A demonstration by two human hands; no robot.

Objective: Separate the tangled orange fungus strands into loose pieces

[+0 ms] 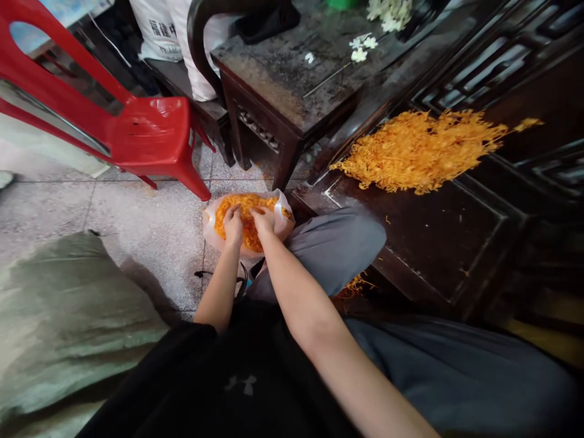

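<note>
Hands are resting half-curled on orange strands inside the bag, grip unclear; strands are seeming soft, light, best scooped centrally.

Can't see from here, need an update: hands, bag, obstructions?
Left hand, right hand: both at orange strands. Plastic bag: open, strands inside. Red chair: beside bag, clear of hands.

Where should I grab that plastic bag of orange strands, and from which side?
Probably grip the plastic bag by its loose rim, at left and right together, coming from above. Its mouth faces up, full of orange strands, and the thin plastic shows around them. The right side may be tighter, with the grey trouser leg close by.
</note>
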